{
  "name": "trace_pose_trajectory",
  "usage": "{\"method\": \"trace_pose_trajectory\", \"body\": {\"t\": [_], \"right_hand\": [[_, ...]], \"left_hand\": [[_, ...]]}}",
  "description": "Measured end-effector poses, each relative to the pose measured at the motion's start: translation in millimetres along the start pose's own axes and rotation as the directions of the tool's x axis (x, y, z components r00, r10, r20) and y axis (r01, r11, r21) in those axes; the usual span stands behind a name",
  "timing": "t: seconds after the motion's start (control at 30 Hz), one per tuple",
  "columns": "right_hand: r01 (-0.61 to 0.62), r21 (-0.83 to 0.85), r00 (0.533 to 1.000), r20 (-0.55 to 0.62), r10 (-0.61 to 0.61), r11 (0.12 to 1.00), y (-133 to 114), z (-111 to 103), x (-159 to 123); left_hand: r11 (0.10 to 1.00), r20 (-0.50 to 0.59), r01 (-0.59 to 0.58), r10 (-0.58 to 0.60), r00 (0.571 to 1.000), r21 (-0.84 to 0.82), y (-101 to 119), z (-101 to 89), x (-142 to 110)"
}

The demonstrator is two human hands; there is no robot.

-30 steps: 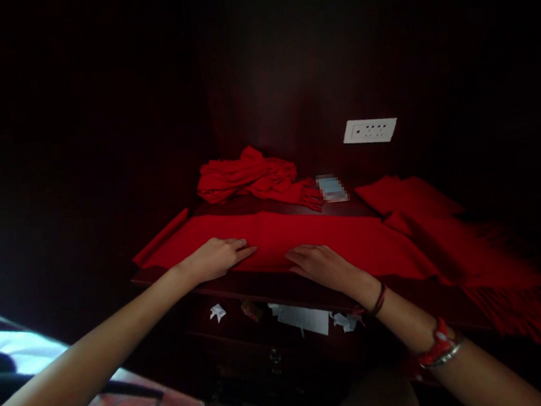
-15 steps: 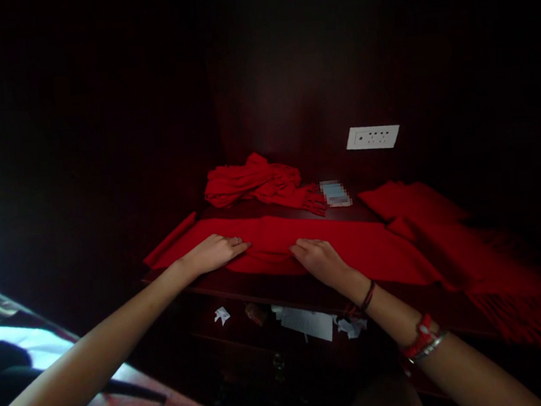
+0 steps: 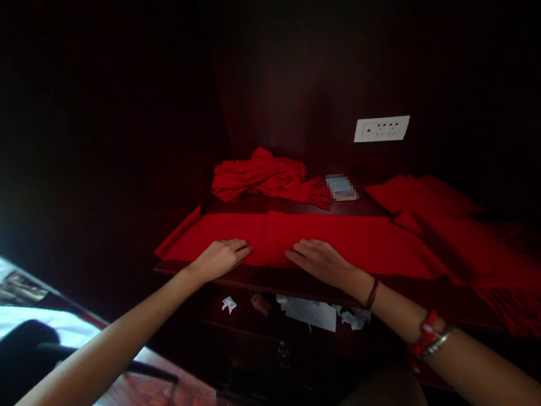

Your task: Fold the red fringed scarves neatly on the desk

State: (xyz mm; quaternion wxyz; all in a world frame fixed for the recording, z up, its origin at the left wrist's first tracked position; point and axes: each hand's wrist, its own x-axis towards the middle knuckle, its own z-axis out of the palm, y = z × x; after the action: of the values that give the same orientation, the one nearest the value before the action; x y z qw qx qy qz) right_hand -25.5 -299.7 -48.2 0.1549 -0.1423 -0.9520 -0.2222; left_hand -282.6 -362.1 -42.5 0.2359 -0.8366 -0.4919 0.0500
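Observation:
A long red scarf [image 3: 342,234] lies folded into a band across the dark wooden desk, its fringe spread at the right. On its front edge, left of the middle, rests my left hand [image 3: 222,258], fingers laid on the cloth and a ring on one of them. My right hand [image 3: 320,261] lies a little to the right, its fingers stretched out flat over the same edge. Both hands touch the scarf without gripping it. Behind them sits a second red scarf [image 3: 260,175], bunched up with its tassels to the right.
A pixelated phone-like object [image 3: 341,187] lies behind the scarf. A white wall socket [image 3: 382,129] is on the back panel. Below the desktop, an open shelf holds crumpled paper [image 3: 229,305] and a printed sheet [image 3: 310,313]. A dark chair [image 3: 19,362] stands at lower left.
The raised fold at the scarf's front edge between my hands has flattened. My right fingers have gone from curled to stretched out. The view has shifted slightly.

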Motion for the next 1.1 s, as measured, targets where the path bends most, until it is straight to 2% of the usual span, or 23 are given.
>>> {"method": "trace_pose_trajectory", "body": {"t": [0.1, 0.27, 0.33, 0.47, 0.57, 0.67, 0.8, 0.87, 1.1], "right_hand": [[0.035, 0.01, 0.999, 0.01, -0.035, 0.999, 2.1, 4.7, 4.7], [-0.137, 0.082, 0.988, -0.064, 0.142, 0.987, 10.3, 15.4, 3.7], [-0.127, 0.089, 0.989, -0.062, 0.133, 0.988, 11.1, 14.1, 1.9], [-0.008, 0.05, 0.999, -0.039, 0.01, 0.999, 6.6, 5.5, -3.1], [0.037, 0.032, 0.997, -0.062, -0.035, 0.999, 3.3, 2.5, -9.7], [0.016, 0.036, 0.998, -0.064, -0.014, 0.999, 3.4, 4.6, -15.3], [-0.046, 0.042, 0.999, 0.015, 0.046, 0.998, 5.0, 6.8, -17.2], [-0.062, 0.036, 0.998, 0.026, 0.061, 0.997, 4.6, 5.4, -18.4], [-0.068, 0.096, 0.998, 0.01, 0.067, 0.993, 4.8, 5.5, -23.3]], "left_hand": [[0.999, -0.013, -0.009, 0.01, 1.0, 0.046, -0.4, 0.6, 5.2], [0.994, -0.01, -0.02, 0.021, 1.0, 0.106, -2.6, -0.2, 7.4], [0.995, 0.008, 0.007, -0.007, 1.0, 0.102, -4.6, -2.3, 4.5], [0.999, 0.047, -0.023, 0.022, 0.999, 0.027, -7.9, -5.4, -6.6], [0.998, 0.032, -0.047, 0.049, 0.998, -0.046, -6.9, -5.5, -15.0], [0.992, -0.016, -0.051, 0.05, 0.999, -0.115, -2.2, -4.4, -18.6], [0.982, -0.059, 0.001, -0.012, 0.998, -0.187, 3.2, -0.8, -18.4], [0.976, -0.054, 0.025, -0.038, 0.998, -0.218, 2.3, 1.2, -19.1], [0.953, 0.011, -0.021, 0.025, 1.0, -0.303, -12.4, 9.7, -24.8]]}}
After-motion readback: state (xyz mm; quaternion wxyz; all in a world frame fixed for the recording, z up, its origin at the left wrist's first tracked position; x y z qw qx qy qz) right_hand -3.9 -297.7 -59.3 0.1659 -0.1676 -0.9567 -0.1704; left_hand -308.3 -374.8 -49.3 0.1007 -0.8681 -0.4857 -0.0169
